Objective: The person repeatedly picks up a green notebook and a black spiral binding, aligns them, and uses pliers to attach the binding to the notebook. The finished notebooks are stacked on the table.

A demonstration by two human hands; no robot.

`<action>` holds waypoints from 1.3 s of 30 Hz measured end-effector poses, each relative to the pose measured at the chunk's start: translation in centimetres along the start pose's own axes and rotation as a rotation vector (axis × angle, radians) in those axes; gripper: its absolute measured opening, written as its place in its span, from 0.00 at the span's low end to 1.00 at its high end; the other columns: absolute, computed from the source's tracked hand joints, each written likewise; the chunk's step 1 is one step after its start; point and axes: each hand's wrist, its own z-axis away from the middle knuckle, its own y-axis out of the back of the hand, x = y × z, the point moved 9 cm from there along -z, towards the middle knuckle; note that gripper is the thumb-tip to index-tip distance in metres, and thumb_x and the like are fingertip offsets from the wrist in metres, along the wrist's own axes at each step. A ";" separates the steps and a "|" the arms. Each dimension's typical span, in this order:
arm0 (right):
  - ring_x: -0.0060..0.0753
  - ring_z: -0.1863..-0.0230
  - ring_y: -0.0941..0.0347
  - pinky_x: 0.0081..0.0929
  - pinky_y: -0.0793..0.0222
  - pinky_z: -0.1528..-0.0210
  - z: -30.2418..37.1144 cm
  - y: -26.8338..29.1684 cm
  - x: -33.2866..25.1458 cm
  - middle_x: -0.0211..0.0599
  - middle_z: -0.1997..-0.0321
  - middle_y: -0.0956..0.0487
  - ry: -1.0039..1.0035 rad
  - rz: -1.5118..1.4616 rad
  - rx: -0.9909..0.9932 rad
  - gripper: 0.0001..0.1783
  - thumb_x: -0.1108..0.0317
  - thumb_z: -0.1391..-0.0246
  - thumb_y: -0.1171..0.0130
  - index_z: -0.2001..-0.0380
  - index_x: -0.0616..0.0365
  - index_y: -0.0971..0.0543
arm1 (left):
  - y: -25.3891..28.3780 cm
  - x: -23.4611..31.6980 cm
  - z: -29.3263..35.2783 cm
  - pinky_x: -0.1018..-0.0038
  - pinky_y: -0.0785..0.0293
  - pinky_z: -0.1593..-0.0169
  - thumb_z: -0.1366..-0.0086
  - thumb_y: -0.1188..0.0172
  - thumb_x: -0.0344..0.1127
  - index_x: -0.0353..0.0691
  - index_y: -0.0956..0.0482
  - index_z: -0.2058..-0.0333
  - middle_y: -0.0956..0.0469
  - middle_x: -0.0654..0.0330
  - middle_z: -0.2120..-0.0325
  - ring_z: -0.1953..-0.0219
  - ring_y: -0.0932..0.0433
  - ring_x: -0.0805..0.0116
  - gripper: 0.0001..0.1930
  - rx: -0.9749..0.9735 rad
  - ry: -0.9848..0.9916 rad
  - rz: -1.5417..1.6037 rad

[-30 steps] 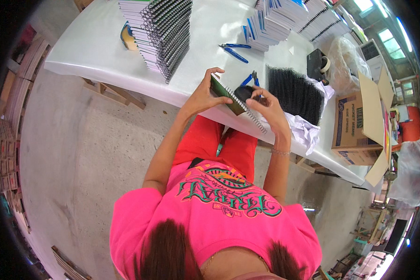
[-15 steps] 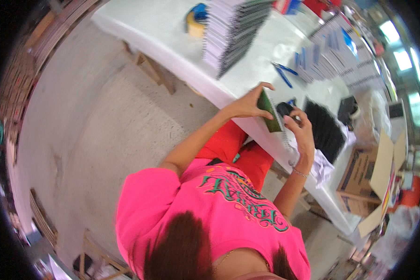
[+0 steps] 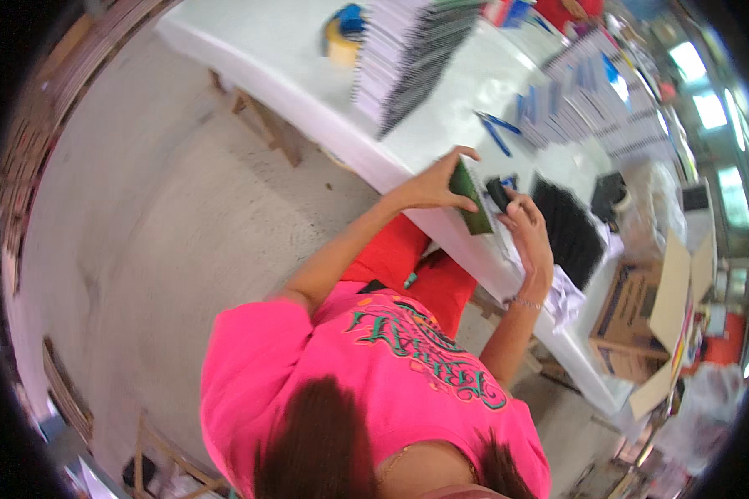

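At the table's near edge, my left hand (image 3: 435, 185) is closed around a small spiral notebook (image 3: 468, 202) with a green face, held on edge, thumb on the green side. Along the notebook's right edge runs a pale wire coil. My right hand (image 3: 527, 226) grips a short, rounded black object (image 3: 498, 194) close to that coil; its kind cannot be made out. Just right of that hand lies a heap of black binding coils (image 3: 567, 229). Beyond both hands rest blue-handled pliers (image 3: 497, 131) on the white tabletop (image 3: 433, 125).
A tall stack of spiral notebooks (image 3: 399, 62) stands at the far left, with tape rolls (image 3: 343, 37) beside it. More stacked notebooks (image 3: 587, 100) fill the far right. An open cardboard box (image 3: 632, 312) and crumpled white paper (image 3: 566, 298) are at the right.
My right hand has turned slightly, so the black object shows more plainly beside the coil. My left hand keeps its hold on the notebook. The whole view has shifted slightly.
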 end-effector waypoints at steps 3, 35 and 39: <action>0.24 0.51 0.31 0.26 0.36 0.44 -0.3 -0.8 -1.2 0.39 0.40 0.29 0.049 0.251 -0.018 0.10 0.64 0.46 0.35 0.67 0.57 0.24 | 0.2 -0.2 -0.2 0.67 0.32 0.51 0.60 0.20 0.46 0.46 0.39 0.42 0.31 0.54 0.60 0.57 0.31 0.60 0.47 0.055 -0.072 -0.027; 0.61 0.44 0.40 0.59 0.48 0.43 -3.1 -0.6 2.6 0.61 0.45 0.35 0.273 1.133 0.738 0.47 0.41 0.48 0.39 0.34 0.56 0.44 | 4.1 1.3 4.2 0.70 0.44 0.39 0.26 0.53 0.38 0.34 0.38 0.45 0.35 0.52 0.49 0.47 0.36 0.63 0.17 0.697 -0.061 0.057; 0.61 0.41 0.43 0.59 0.50 0.41 -1.9 -0.9 2.5 0.60 0.41 0.37 0.166 1.065 0.737 0.50 0.57 0.52 0.36 0.30 0.56 0.50 | 3.3 1.2 3.5 0.70 0.43 0.40 0.26 0.53 0.36 0.34 0.37 0.46 0.34 0.52 0.51 0.48 0.36 0.63 0.15 0.668 -0.117 0.030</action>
